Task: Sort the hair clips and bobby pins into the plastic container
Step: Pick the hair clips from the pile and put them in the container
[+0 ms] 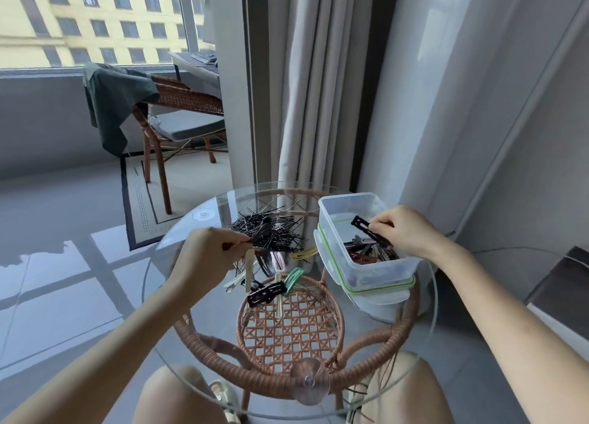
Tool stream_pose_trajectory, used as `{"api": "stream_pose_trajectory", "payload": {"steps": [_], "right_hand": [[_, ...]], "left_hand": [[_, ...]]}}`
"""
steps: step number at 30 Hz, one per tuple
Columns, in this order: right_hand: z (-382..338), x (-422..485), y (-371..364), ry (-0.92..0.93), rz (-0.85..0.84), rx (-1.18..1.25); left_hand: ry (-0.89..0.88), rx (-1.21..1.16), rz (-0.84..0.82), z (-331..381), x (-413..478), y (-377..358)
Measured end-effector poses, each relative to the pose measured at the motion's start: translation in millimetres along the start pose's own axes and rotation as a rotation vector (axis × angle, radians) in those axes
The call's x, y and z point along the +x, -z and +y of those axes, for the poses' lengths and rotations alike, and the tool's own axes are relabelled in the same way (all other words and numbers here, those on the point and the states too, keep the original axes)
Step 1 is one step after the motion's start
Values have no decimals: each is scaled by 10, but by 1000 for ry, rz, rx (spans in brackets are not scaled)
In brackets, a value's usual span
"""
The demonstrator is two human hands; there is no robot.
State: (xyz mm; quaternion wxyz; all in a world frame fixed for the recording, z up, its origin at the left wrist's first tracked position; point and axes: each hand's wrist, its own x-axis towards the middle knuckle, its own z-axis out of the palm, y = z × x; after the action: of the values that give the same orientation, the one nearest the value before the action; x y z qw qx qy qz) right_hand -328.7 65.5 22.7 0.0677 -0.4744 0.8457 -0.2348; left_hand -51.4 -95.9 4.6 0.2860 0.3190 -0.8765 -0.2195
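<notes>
A clear plastic container (338, 210) sits on its green-sealed lid at the right of a round glass table (178, 232). Several dark and brown hair clips (366, 253) lie inside it. My right hand (406, 229) is over the container, pinching a black snap clip (366, 229) above the pile. My left hand (204, 258) grips several clips (250, 264), a cream one hanging down and a dark one pointing up. A heap of black bobby pins (274, 231) lies behind it. Loose clips, green (293, 278), yellow (304, 254), pink (278, 261) and black (266, 293), lie on the glass.
The table has a wicker frame (255, 379) with a woven lower shelf under the glass. A curtain (318, 89) hangs just behind the table. A rattan chair (178, 124) draped with green cloth stands at the back left. A dark box (561, 290) is at the right. My knees are below the table edge.
</notes>
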Motion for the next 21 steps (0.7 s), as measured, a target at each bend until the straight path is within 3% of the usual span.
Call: {"api": "stream_pose_trajectory", "payload": {"steps": [3,5,13,17,21], "right_hand": [[13,58,7,13,-183,-60],[20,55,-14,7,-211,-73],[347,-193,217,-25,380,-43],[467,-374,264,-32,448,-6],[523,-484,230,-13,430,-14]], "left_hand": [[-11,-42,-2,231,170,-28],[-24,-68,-13,420,284,-109],[-204,-246,30,1322,742,-594],[-169,-357,42,1510,840,-949],[-200,-103,-204,1385,807,-1234]]}}
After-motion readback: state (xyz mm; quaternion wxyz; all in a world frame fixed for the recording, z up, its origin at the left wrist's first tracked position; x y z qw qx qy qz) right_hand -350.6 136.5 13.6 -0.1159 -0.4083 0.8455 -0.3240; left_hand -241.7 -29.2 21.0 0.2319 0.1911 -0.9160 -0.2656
